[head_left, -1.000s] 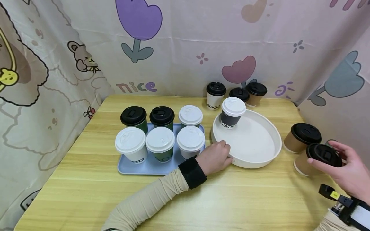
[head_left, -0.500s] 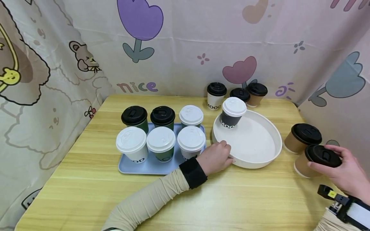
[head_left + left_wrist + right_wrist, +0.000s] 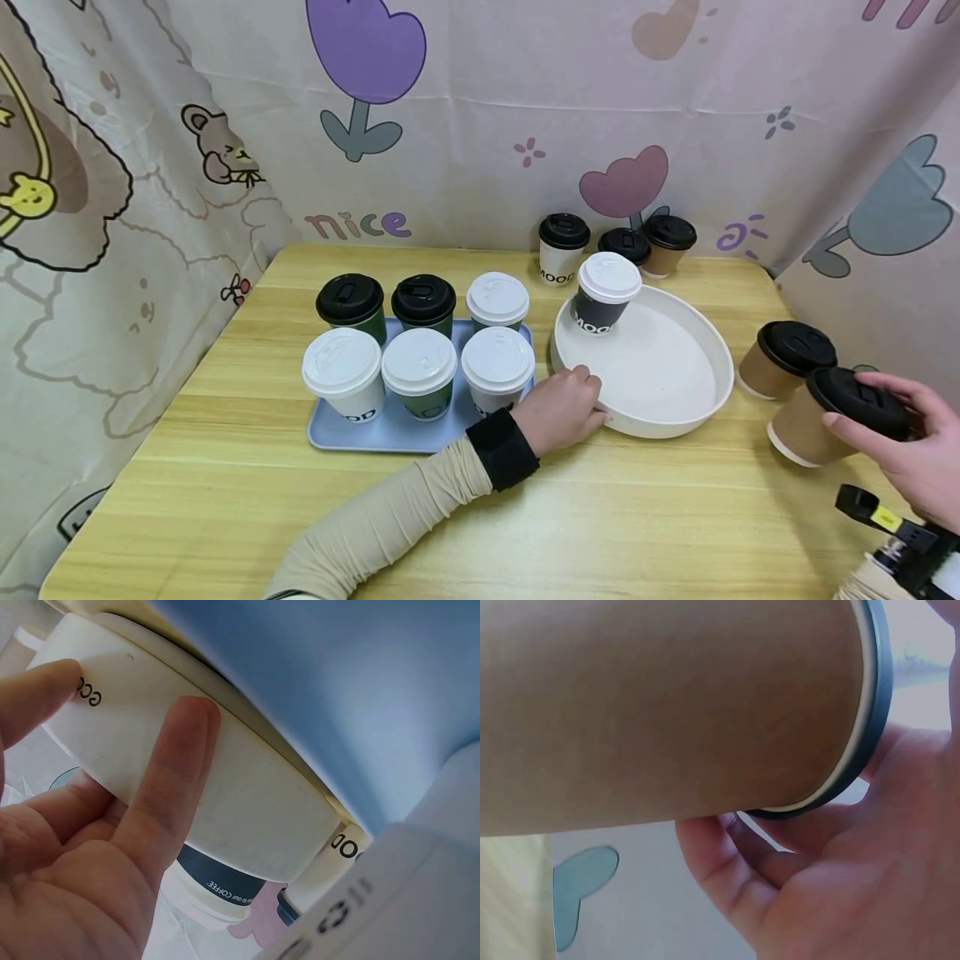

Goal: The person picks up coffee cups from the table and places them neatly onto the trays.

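My left hand (image 3: 562, 407) holds the near left wall of a round white tray (image 3: 716, 396). In the left wrist view, two fingers lie against the tray's outer wall (image 3: 247, 787), while others reach past the rim. A dark cup with a white lid (image 3: 603, 292) stands in this tray. At the right, my right hand (image 3: 903, 437) grips a brown paper coffee cup (image 3: 810, 425) around its black lid, thumb on the near side and fingers on the far side. This cup tilts toward the hand. Its brown wall (image 3: 667, 705) fills much of the right wrist view.
Another brown cup (image 3: 783, 362) stands just behind the gripped one. Left of the round tray, a blue rectangular tray (image 3: 360, 437) carries several lidded cups in two rows. Three black-lidded cups, one a white cup (image 3: 562, 248), stand behind, near the curtain (image 3: 465, 150).
The brown cup in my right hand has tilted, its lid shifting right with the hand. My left hand stays at the white tray.
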Demonstrator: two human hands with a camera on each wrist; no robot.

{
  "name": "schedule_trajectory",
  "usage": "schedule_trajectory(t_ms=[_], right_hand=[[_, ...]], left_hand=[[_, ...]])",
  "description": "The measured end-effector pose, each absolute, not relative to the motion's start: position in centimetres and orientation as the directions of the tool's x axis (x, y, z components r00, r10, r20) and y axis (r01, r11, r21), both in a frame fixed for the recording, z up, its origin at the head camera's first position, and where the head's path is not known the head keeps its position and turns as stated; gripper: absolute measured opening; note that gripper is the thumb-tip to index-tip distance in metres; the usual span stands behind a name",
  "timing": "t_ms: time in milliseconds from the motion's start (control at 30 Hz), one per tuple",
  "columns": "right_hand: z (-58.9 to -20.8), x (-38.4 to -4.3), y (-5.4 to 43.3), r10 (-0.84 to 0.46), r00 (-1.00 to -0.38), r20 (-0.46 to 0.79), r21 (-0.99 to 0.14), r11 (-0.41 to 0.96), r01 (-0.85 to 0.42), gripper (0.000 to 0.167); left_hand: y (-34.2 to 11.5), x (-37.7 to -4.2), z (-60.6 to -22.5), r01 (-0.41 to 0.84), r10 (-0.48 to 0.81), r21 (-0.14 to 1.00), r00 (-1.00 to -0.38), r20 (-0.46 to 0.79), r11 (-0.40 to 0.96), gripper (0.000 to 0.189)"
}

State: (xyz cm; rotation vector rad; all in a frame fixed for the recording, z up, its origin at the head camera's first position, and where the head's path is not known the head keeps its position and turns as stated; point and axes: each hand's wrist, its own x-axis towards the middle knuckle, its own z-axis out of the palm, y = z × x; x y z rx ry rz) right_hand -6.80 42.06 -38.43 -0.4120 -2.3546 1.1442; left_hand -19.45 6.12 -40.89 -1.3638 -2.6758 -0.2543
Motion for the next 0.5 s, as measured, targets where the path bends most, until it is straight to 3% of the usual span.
schedule_trajectory(t_ms=[233,500], right_hand=[[-37.94,-6.89,41.33,0.379,-0.887,0.263,-0.739,0.671,0.068,0.061],[-37.57,-7.52,41.28,0.282,-0.913,0.294,-0.711,0.703,-0.012,0.064]], left_hand=[[6.16,-19.43,-41.12,0.814,0.79,0.08,-0.579,0.199,0.576,0.031],[6.21,-19.5,-41.01,0.813,0.79,0.08,-0.58,0.198,0.577,0.031]])
